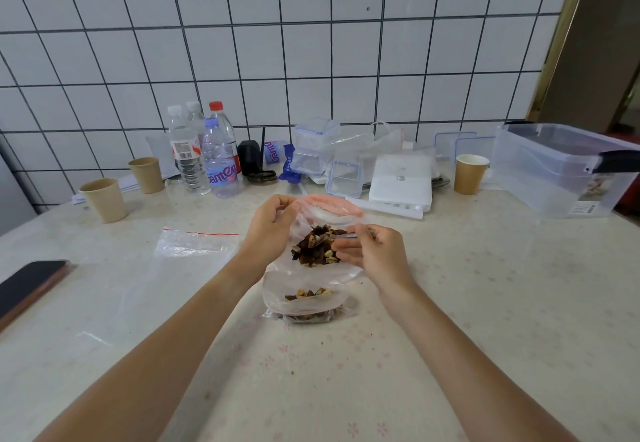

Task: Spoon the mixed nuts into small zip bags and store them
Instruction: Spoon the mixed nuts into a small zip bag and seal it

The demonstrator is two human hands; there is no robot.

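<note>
The mixed nuts (317, 251) sit in a heap inside the big clear bag (311, 223), dead centre on the bench (450, 303), and that heap is the landmark here. The spoon (341, 235) is dipped into its top, bowl among the nuts, handle running off to the right. The right hand (372, 251) pinches that handle, fingers curled round it. Left of the heap, the left hand (270, 230) grips the bag's edge, fingers curled, holding the mouth up and open.

Just nearer the person than the heap lies a small zip bag (308, 303), mouth gaping, some nuts already in it. A second, flat small bag (195, 244) waits well to the left of the heap, red strip on top.

Now the risks. The small bag is held by nobody; it looks floppy, and if its mouth sags as the loaded spoon comes across, nuts will likely land on the bench. An overfull spoon tipping on that short trip would scatter them too. If the left hand lets the big bag's edge slip, the wall could fold over the spoon and spill the heap. Crumbs caught in the zip track may stop a clean seal.

Beyond the heap, against the tiled wall, stand water bottles (204, 157), paper cups (104, 199) and clear boxes (311, 150); a large storage tub (554, 171) sits far right, a phone (31, 282) far left.
</note>
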